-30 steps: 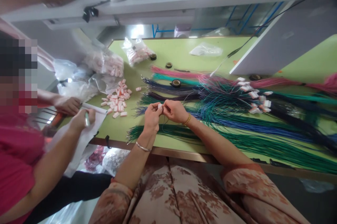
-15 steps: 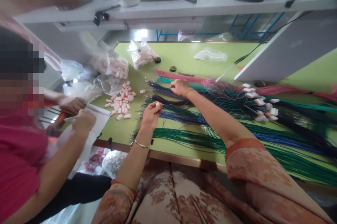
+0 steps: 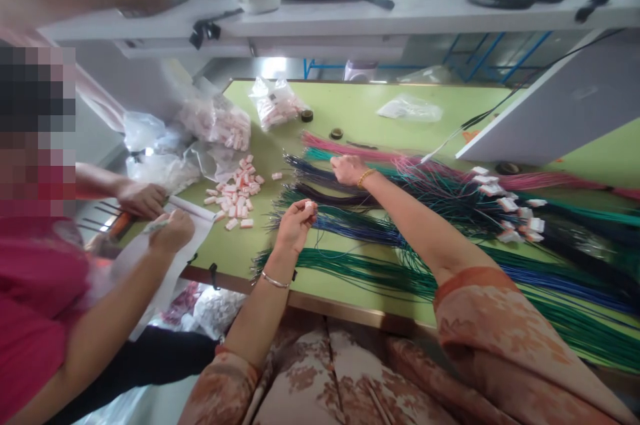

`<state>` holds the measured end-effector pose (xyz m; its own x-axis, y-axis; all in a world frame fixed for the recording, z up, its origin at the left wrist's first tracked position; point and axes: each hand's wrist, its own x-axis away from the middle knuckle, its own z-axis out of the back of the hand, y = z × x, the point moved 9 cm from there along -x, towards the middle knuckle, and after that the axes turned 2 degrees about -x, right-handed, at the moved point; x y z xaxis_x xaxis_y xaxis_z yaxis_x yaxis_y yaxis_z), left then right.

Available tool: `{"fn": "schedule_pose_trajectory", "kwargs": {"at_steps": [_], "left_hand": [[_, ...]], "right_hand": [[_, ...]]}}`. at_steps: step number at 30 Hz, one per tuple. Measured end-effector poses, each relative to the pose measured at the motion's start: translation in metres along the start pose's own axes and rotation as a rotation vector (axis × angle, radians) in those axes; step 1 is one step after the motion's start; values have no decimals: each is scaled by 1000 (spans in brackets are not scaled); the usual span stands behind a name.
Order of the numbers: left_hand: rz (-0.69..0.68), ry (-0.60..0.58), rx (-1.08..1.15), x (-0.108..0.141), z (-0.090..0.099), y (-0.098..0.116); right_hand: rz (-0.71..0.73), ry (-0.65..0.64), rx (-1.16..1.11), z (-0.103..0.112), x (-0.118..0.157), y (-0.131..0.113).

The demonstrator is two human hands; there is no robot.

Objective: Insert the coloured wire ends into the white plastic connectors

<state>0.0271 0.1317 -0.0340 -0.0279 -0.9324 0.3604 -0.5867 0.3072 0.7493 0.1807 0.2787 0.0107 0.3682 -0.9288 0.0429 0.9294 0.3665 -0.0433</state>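
Observation:
Between the fingertips of my left hand is a small white connector, above the ends of the blue wires. My right hand is closed over the dark wires, near the teal wires; what its fingers pinch, if anything, is too small to make out. Pink wires lie behind it and green wires nearer the table's front edge. A heap of loose white and orange connectors sits left of my hands. More white connectors are on wires at the right.
At the left a person writes on paper. Plastic bags of connectors and tape rolls lie at the back of the green table. A shelf and a slanted panel stand beyond.
The whole view has shifted slightly, with the scene now further right. My left hand still holds the connector, and my right hand stays over the wires.

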Motion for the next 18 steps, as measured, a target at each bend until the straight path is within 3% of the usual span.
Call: {"fn": "schedule_pose_trajectory", "kwargs": {"at_steps": [7, 13, 18], "left_hand": [[5, -16, 9, 2, -3, 0], [4, -8, 7, 3, -3, -1], [-15, -3, 8, 4, -3, 1]], "right_hand": [[-41, 151, -366, 19, -3, -8], [120, 269, -740, 44, -12, -57], [240, 280, -1002, 61, 0, -86]]}}
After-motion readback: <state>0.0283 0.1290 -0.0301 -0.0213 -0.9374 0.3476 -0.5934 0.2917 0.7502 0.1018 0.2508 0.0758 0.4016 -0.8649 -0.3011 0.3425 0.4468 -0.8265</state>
